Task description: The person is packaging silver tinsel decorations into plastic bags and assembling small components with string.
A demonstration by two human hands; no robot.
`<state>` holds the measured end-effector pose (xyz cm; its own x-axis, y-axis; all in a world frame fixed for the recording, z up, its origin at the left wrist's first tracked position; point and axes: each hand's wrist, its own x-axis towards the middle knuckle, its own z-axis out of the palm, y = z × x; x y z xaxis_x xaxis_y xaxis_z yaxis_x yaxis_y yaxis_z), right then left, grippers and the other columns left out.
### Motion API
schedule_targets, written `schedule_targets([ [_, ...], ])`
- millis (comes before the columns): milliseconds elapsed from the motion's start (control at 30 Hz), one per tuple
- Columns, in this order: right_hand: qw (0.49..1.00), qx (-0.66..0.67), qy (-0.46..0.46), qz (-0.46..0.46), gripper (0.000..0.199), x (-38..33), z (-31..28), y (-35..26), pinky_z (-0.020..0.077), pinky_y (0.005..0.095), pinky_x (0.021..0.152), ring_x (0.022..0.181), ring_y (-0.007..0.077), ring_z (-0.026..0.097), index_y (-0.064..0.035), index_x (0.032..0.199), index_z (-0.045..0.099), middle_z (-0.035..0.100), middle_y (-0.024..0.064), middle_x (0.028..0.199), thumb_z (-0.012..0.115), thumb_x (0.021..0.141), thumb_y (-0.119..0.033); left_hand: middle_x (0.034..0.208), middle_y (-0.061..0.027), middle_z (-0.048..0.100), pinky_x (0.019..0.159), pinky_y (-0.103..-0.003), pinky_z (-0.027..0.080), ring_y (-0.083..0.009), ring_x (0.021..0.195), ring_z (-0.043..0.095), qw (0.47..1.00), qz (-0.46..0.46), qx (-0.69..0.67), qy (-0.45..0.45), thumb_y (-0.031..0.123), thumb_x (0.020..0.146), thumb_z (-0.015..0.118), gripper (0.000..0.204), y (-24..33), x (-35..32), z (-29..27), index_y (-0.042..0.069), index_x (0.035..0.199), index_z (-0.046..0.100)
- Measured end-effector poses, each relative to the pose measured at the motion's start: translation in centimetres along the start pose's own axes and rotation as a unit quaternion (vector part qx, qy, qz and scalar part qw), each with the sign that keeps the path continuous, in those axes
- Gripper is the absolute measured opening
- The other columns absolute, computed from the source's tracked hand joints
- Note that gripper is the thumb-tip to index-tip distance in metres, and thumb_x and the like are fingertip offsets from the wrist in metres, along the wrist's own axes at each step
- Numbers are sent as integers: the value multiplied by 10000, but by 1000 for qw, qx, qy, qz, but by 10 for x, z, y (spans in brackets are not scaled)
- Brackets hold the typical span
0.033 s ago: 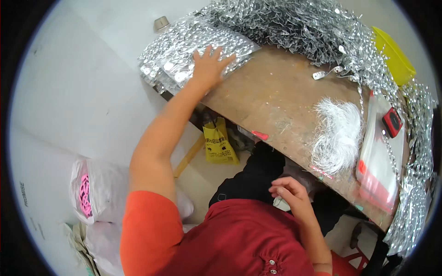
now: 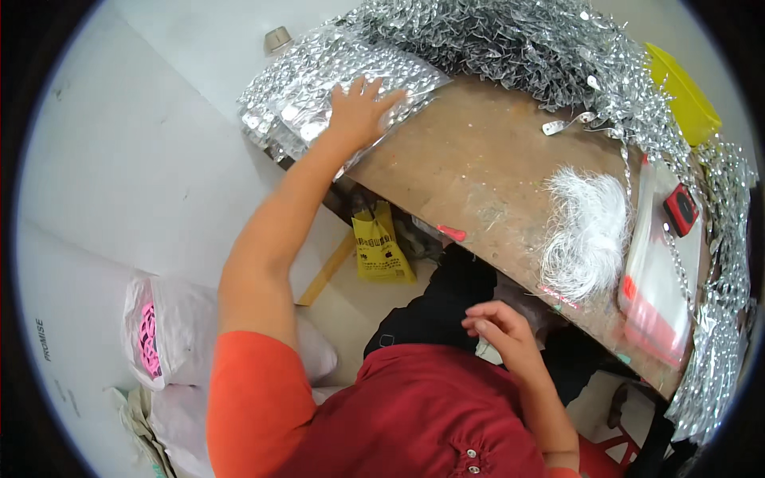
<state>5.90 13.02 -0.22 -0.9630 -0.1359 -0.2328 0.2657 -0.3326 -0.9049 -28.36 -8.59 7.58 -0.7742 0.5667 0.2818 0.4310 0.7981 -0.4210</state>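
Note:
My left hand [image 2: 358, 113] lies with fingers spread on a stack of clear plastic packets [image 2: 299, 99] at the table's far left corner. Shiny silver strands fill the packets. Close to my body, above my lap, is my right hand [image 2: 502, 328]. Its fingers are loosely bent and apart from the thumb, with nothing visible between them. Something whitish [image 2: 488, 350] shows just below that hand, partly hidden. A large heap of silver tinsel [image 2: 510, 48] runs along the table's back and right side. Toward the right of the brown tabletop [image 2: 454, 159] rests a bundle of white strings [image 2: 586, 231].
Flat clear bags [image 2: 657, 279] with red ends lie at the right, a red and black device [image 2: 681, 210] on them. Behind stands a yellow basin [image 2: 681, 95]. A yellow bag [image 2: 381, 247] hangs under the table edge. White plastic sacks [image 2: 187, 327] stand at the lower left.
My left hand has shifted very slightly left on the packets. My right hand has risen slightly, its fingers a little more bent.

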Motion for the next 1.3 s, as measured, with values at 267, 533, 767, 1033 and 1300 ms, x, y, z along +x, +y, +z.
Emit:
schedule_targets([
  [267, 985, -65, -155, 23, 358, 153, 64, -29, 433, 251, 771, 829, 104, 560, -53, 1213, 493, 619, 33, 947, 478, 931, -274, 1408, -63, 370, 994, -594, 256, -313, 1295, 323, 998, 9, -54, -27, 355, 683, 666, 660, -18, 14, -4, 355, 1305, 445],
  [533, 987, 140, -19, 79, 476, 286, 139, -20, 454, 294, 752, 859, 157, 578, -60, 1293, 338, 561, 95, 1087, 498, 910, -293, 1393, -63, 386, 967, -614, 257, -318, 1275, 357, 996, 2, -85, -12, 328, 662, 690, 656, -21, 14, -5, 329, 1282, 476],
  [767, 970, 189, -85, 124, 263, 342, 138, -9, 452, 273, 617, 728, 176, 596, -62, 1112, 422, 583, 70, 881, 511, 887, -164, 1337, -78, 425, 938, -667, 247, -322, 1230, 384, 994, -3, -109, -11, 280, 649, 727, 616, -16, 19, -5, 291, 1230, 524],
  [1033, 982, 155, -53, 94, 70, 334, 137, -3, 441, 245, 575, 677, 145, 591, -97, 897, 443, 567, 54, 789, 513, 886, -100, 1351, -77, 425, 935, -615, 279, -294, 1224, 409, 992, -15, -125, -22, 299, 635, 709, 639, -15, 24, -10, 281, 1244, 517],
  [1300, 996, 56, -23, 60, 107, 278, 95, -32, 453, 213, 568, 642, 119, 578, -107, 811, 442, 549, 35, 733, 520, 875, -74, 1268, -93, 512, 907, -558, 341, -274, 1167, 467, 975, -58, -206, 50, 282, 636, 653, 556, -4, 21, -15, 202, 1180, 574],
])
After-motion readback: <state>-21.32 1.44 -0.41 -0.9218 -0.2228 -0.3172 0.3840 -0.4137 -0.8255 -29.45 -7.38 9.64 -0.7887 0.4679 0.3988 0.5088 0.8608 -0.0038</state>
